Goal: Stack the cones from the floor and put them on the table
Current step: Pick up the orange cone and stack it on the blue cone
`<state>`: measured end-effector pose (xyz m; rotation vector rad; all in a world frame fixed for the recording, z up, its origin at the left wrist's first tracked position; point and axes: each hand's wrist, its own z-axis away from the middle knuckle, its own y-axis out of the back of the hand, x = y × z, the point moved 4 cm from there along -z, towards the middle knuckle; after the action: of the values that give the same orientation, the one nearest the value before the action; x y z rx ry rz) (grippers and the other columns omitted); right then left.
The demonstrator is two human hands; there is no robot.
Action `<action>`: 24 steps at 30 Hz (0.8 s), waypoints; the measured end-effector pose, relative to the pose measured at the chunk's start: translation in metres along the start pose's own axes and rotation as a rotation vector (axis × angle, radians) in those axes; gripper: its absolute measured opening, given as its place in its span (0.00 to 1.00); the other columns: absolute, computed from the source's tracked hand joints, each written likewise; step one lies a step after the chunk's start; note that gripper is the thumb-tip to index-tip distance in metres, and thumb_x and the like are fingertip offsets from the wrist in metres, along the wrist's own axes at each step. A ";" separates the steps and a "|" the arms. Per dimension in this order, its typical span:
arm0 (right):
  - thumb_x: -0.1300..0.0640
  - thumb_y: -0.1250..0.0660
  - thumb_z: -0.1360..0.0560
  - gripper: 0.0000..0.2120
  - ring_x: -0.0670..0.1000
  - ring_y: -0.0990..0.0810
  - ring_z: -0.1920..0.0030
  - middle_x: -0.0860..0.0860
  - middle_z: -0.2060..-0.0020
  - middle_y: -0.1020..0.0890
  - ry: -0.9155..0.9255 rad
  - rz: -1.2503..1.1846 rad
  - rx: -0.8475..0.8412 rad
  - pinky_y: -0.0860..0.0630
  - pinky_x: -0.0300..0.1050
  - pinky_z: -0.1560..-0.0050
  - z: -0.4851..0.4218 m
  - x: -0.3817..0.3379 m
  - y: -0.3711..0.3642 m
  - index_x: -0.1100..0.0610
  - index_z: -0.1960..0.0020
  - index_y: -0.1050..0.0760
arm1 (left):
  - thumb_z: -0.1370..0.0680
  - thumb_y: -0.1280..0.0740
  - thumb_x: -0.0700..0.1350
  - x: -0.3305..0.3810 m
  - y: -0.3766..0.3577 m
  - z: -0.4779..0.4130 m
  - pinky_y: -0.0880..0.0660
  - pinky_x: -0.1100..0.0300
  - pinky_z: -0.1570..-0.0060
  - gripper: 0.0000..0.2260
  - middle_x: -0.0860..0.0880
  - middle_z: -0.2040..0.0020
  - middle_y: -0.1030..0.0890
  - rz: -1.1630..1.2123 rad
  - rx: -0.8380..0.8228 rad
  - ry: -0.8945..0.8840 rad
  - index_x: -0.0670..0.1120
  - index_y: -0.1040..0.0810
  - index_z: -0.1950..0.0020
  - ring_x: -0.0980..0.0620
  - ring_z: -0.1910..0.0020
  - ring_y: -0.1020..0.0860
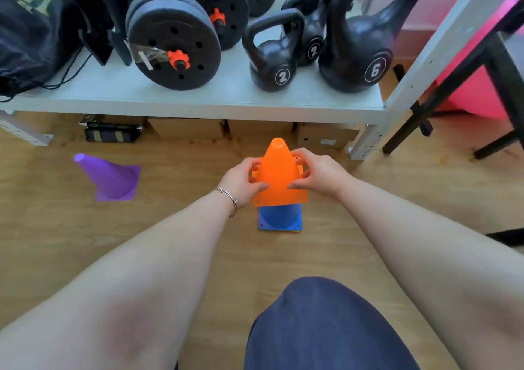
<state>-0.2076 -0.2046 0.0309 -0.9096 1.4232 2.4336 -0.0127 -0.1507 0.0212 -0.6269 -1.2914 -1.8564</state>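
Note:
An orange cone (279, 172) is held upright between my two hands, just above a blue cone (279, 218) that stands on the wooden floor. My left hand (243, 179) grips the orange cone's left side and my right hand (317, 172) grips its right side. The orange base hides the blue cone's top. A thin yellow edge shows under the blue base. A purple cone (112, 178) stands alone on the floor to the left, apart from both hands.
A pale low shelf (198, 97) just beyond the cones carries weight plates (173, 46), kettlebells (272, 54) and a black bag (31, 29). Cardboard boxes (187, 128) sit under it. Black chair legs (442, 105) stand at the right. My knee (326, 327) is at the bottom.

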 end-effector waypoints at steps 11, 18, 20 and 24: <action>0.48 0.22 0.33 0.37 0.54 0.20 0.43 0.50 0.35 0.22 -0.090 -0.090 0.005 0.23 0.51 0.43 -0.008 0.070 -0.081 0.46 0.29 0.35 | 0.28 0.27 0.42 -0.057 -0.064 -0.023 0.24 0.54 0.41 0.26 0.47 0.35 0.24 -0.073 -0.077 0.053 0.50 0.31 0.32 0.49 0.40 0.22; 0.50 0.20 0.35 0.37 0.55 0.20 0.43 0.52 0.37 0.20 -0.124 -0.126 0.023 0.23 0.51 0.41 -0.013 0.091 -0.114 0.47 0.30 0.32 | 0.27 0.28 0.39 -0.089 -0.095 -0.032 0.21 0.53 0.48 0.27 0.47 0.34 0.24 -0.024 -0.087 0.126 0.50 0.32 0.30 0.48 0.41 0.21; 0.50 0.20 0.36 0.38 0.55 0.20 0.44 0.53 0.38 0.20 -0.136 -0.129 0.025 0.23 0.51 0.41 -0.014 0.094 -0.120 0.47 0.30 0.32 | 0.27 0.28 0.41 -0.094 -0.099 -0.035 0.23 0.50 0.41 0.28 0.48 0.34 0.24 -0.075 -0.095 0.141 0.51 0.33 0.29 0.48 0.39 0.22; 0.51 0.20 0.36 0.38 0.56 0.20 0.43 0.54 0.39 0.19 -0.157 -0.153 0.054 0.23 0.52 0.41 -0.017 0.098 -0.130 0.48 0.30 0.32 | 0.28 0.29 0.41 -0.101 -0.106 -0.042 0.26 0.48 0.37 0.29 0.48 0.33 0.24 -0.086 -0.100 0.167 0.52 0.34 0.29 0.47 0.37 0.23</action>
<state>-0.2217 -0.1647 -0.1270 -0.7667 1.3084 2.2880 -0.0391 -0.1380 -0.1284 -0.4636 -1.1384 -2.0085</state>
